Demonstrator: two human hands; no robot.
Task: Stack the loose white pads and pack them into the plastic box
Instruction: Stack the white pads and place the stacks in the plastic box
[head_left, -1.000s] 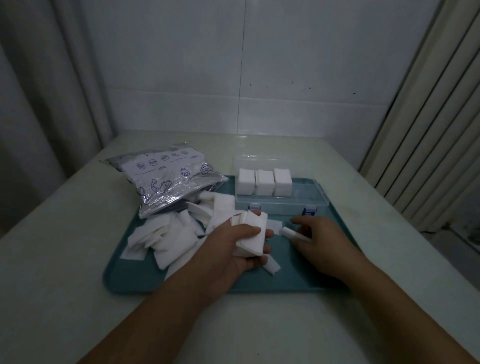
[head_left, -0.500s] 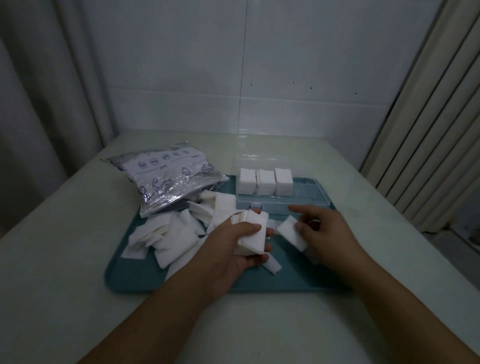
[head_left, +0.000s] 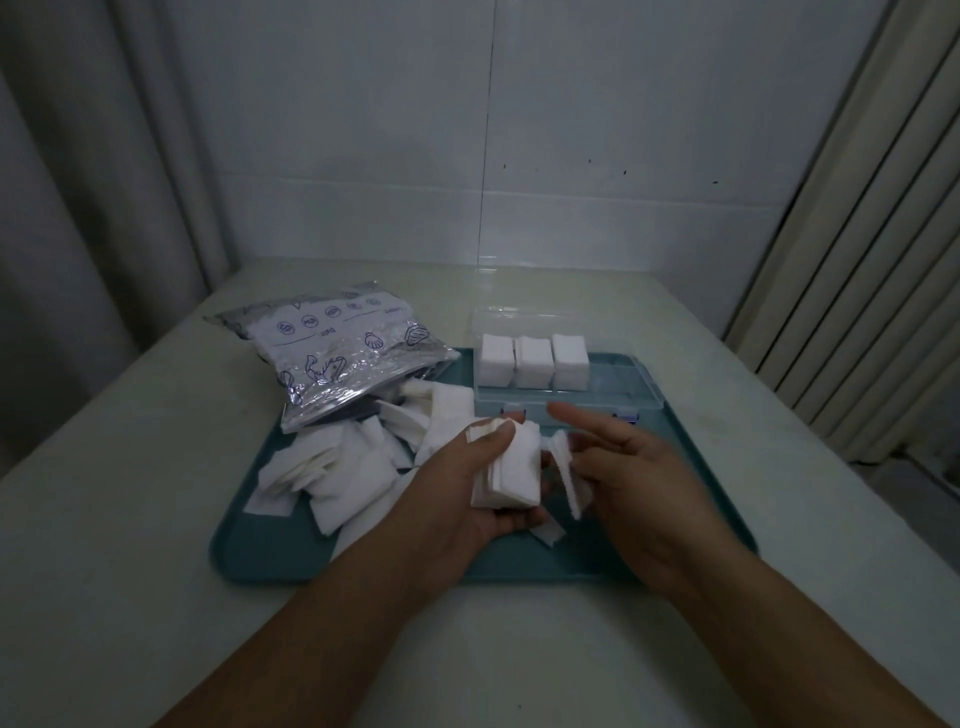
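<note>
My left hand (head_left: 462, 493) grips a stack of white pads (head_left: 511, 475) above the teal tray (head_left: 270, 556). Just to its right, my right hand (head_left: 631, 488) pinches a single white pad (head_left: 569, 475) held on edge, close beside the stack. Loose white pads (head_left: 343, 467) lie heaped on the tray's left half, and one small pad (head_left: 548, 532) lies under my hands. The clear plastic box (head_left: 608, 397) stands open at the tray's far right, with three pad stacks (head_left: 532, 361) in its left end.
A silver printed foil bag (head_left: 337, 353) lies at the tray's far left corner, partly over the loose pads. The tray sits on a pale table (head_left: 130, 467). A curtain hangs at the left, and ribbed panels stand at the right.
My right hand picked a pad off the tray, lifted it and brought it leftward next to the stack. My left hand kept holding the stack in place.
</note>
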